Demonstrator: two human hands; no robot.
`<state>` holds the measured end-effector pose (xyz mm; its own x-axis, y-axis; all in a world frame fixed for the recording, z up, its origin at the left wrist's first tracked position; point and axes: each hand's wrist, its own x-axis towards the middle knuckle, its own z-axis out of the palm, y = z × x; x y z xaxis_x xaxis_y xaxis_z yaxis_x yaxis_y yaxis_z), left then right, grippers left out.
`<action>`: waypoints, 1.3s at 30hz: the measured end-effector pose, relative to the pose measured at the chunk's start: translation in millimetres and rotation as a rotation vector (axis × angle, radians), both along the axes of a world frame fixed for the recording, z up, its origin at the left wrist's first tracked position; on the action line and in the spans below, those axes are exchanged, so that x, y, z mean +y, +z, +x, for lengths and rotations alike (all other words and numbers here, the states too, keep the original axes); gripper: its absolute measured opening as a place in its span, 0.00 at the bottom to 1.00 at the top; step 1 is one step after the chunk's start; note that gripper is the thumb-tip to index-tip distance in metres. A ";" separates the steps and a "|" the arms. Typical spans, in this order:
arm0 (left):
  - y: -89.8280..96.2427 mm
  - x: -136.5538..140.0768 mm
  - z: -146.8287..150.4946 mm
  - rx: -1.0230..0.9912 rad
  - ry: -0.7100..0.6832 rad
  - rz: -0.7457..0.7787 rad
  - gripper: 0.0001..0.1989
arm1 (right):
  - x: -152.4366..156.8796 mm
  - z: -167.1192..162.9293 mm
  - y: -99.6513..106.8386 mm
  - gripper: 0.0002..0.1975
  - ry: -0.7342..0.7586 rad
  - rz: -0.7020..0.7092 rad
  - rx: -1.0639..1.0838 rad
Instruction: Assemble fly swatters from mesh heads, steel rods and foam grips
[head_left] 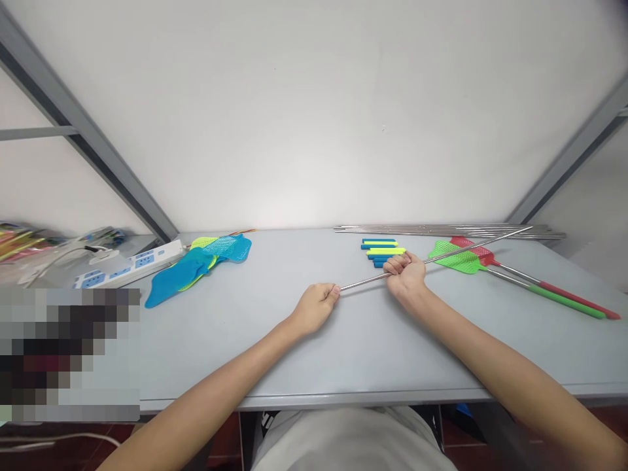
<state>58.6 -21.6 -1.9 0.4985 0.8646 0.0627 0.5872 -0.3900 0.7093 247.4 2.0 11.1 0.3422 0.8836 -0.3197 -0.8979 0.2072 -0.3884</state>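
Observation:
A thin metal rod runs slantwise above the grey table, its far end rising to the right. My left hand is closed around the rod's near end, which the fingers hide. Farther along, my right hand wraps its fingers round the same rod, palm turned up. Just behind the right hand lie several blue and yellow handle sleeves. To the right rest a green fly swatter and a red fly swatter, with the rod passing over them.
Blue and yellow swatter heads are piled at the left beside a white power strip. Several bare metal rods lie along the wall. Plastic-wrapped items are at far left, and a pixelated patch covers the lower left.

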 end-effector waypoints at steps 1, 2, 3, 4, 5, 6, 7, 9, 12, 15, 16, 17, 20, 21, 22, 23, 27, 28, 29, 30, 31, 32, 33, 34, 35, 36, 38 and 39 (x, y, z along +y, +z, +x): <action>0.3 -0.2 0.1 0.003 0.001 0.002 0.18 | 0.1 -0.3 -0.2 0.14 0.000 -0.001 -0.001; 0.7 -0.3 0.2 0.004 0.002 0.003 0.18 | 0.1 -0.6 -0.3 0.14 0.002 -0.005 -0.003; 1.1 -0.4 0.2 0.006 0.002 0.005 0.18 | 0.2 -0.9 -0.3 0.14 0.004 -0.011 -0.005; 1.4 -0.4 0.3 0.008 0.002 0.006 0.18 | 0.2 -1.2 -0.4 0.14 0.005 -0.016 -0.007; 1.6 -0.3 0.3 0.010 0.001 0.008 0.18 | 0.2 -1.3 -0.4 0.14 0.006 -0.019 -0.009; 1.7 -0.2 0.4 0.012 0.001 0.010 0.18 | 0.2 -1.4 -0.5 0.14 0.007 -0.020 -0.011; 1.6 0.0 0.4 0.013 0.001 0.012 0.18 | 0.1 -1.5 -0.6 0.14 0.007 -0.018 -0.014; 1.1 0.1 0.7 0.015 0.004 0.018 0.18 | -0.3 -1.7 -0.8 0.14 0.007 -0.013 -0.018; -0.1 -0.6 1.2 0.023 0.008 0.031 0.18 | -0.9 -2.5 -1.4 0.14 0.015 -0.007 -0.021; -0.7 -1.6 1.8 0.038 0.016 0.042 0.18 | -1.2 -3.4 -2.0 0.13 0.028 0.000 -0.016; -0.8 -1.8 1.9 0.040 0.017 0.044 0.18 | -1.2 -3.5 -2.2 0.13 0.029 -0.002 -0.014; -0.7 -1.9 2.0 0.041 0.017 0.045 0.18 | -1.1 -3.4 -2.4 0.13 0.030 -0.004 -0.011; -0.8 -1.8 2.0 0.039 0.010 0.041 0.18 | -0.8 -2.8 -3.1 0.13 0.028 -0.004 -0.009; -0.9 -1.7 2.0 0.037 0.009 0.039 0.18 | -0.7 -2.6 -3.2 0.13 0.027 -0.001 -0.012; -1.2 -1.6 1.9 0.033 0.009 0.038 0.18 | -0.7 -2.6 -3.3 0.13 0.025 0.000 -0.016; -1.6 -1.6 1.8 0.028 0.010 0.039 0.18 | -0.8 -2.7 -3.4 0.13 0.025 -0.002 -0.021; -3.3 -1.8 1.6 0.024 0.016 0.049 0.18 | -1.7 -4.5 -3.3 0.13 0.026 -0.012 -0.029; -3.6 -1.9 1.6 0.028 0.016 0.050 0.18 | -2.1 -5.1 -3.3 0.13 0.026 -0.009 -0.029; -3.8 -2.0 1.6 0.032 0.015 0.050 0.18 | -2.5 -5.7 -3.3 0.13 0.027 -0.006 -0.029; -3.9 -2.1 1.7 0.035 0.014 0.049 0.18 | -3.0 -6.2 -3.2 0.13 0.027 -0.004 -0.029; -3.9 -2.3 1.8 0.035 0.013 0.049 0.18 | -3.5 -6.6 -3.1 0.13 0.029 -0.004 -0.029; -3.9 -2.4 1.9 0.034 0.011 0.048 0.18 | -3.9 -6.9 -2.9 0.13 0.031 -0.005 -0.027; -3.7 -2.5 1.9 0.034 0.010 0.047 0.18 | -4.3 -7.1 -2.6 0.13 0.032 -0.005 -0.024; -3.5 -2.6 2.0 0.035 0.009 0.047 0.18 | -4.7 -7.3 -2.4 0.13 0.033 -0.004 -0.021; -3.3 -2.7 2.0 0.039 0.008 0.046 0.18 | -4.9 -7.4 -2.1 0.13 0.033 -0.001 -0.019; -3.1 -2.8 2.0 0.043 0.008 0.048 0.18 | -5.1 -7.5 -1.8 0.13 0.031 0.005 -0.018; -3.0 -3.2 1.9 0.050 0.008 0.050 0.18 | -5.4 -7.6 -1.5 0.13 0.021 0.011 -0.024; -3.0 -3.5 2.0 0.050 0.007 0.050 0.18 | -5.5 -7.7 -1.3 0.13 0.019 0.013 -0.032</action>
